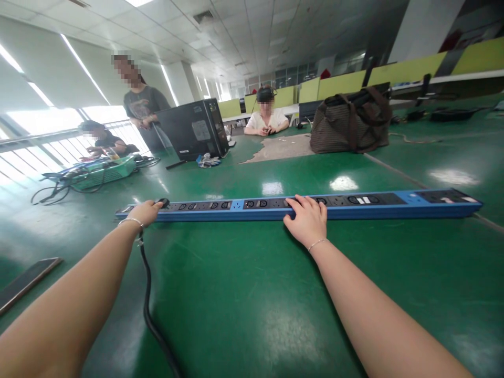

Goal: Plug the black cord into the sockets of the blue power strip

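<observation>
Flat on the glossy green bench (220,315), face up: a long, slim, blue-bodied power strip (236,212) with black socket panels (270,204). Runs left to right, long axis squarely across the reach, one blue side towards the near edge of the view.

Near the strip's left end, left hand (144,213) with fingers closed on a small black plug-like connector (162,201), right by the upper face. Covers most of the connector; impossible to tell whether seated in a socket or only held against the top. Below that hand, on the near side of the strip, a thick black cable (147,294), trailing away over the bench.

Around the strip's middle, right hand (309,218), palm down, fingers spread over the top and touching, thumb by the near blue side, not clenched. From the left fingers, nearly the whole strip stretching off rightwards; left hand nearer the left end, right hand nearer the far-right sockets.

Beyond the strip, well apart, a black boxy computer tower (192,131) and a brown striped fabric bag (334,126).
</observation>
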Demonstrator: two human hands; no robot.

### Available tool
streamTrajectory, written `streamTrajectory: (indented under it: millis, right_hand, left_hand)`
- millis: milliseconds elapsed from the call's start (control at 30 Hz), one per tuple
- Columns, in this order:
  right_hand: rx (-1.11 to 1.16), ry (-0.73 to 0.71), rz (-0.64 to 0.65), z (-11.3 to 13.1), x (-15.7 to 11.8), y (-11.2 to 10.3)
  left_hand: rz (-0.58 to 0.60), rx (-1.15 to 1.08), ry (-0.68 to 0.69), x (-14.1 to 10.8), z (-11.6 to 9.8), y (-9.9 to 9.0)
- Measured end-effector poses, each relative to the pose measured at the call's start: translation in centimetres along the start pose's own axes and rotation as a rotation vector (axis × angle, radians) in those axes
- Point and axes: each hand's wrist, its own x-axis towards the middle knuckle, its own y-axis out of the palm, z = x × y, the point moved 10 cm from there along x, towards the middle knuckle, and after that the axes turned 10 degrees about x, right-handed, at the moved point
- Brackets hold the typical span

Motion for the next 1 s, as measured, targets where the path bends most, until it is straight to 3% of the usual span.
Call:
streamTrajectory:
  millis: [100, 233, 367, 500, 700, 1000]
  right_hand:
    - [-0.005, -0.004, -0.004, 0.0, 0.0, 0.0]
    - [-0.017, -0.010, -0.011, 0.1, -0.1, -0.2]
    - [-0.027, -0.015, -0.012, 0.1, -0.1, -0.2]
    - [-0.026, -0.015, -0.014, 0.1, -0.1, -0.2]
    - [-0.033, -0.021, -0.012, 0.2, -0.1, -0.3]
    - [-0.049, -0.031, -0.006, 0.1, -0.1, -0.2]
  left_hand:
    - [0.032, -0.027, -0.093, 0.4, 1.3, 1.3]
    - [0.042, -0.058, -0.185, 0.9, 3.8, 1.6]
    - [0.039, -0.078, -0.243, 1.1, 6.8, 1.8]
    - [0.064, -0.103, -0.283, 1.1, 8.6, 3.1]
    - [0.094, -0.124, -0.285, 2.0, 8.4, 4.9]
    - [0.160, -0.052, -0.205, 4.0, 7.7, 4.2]
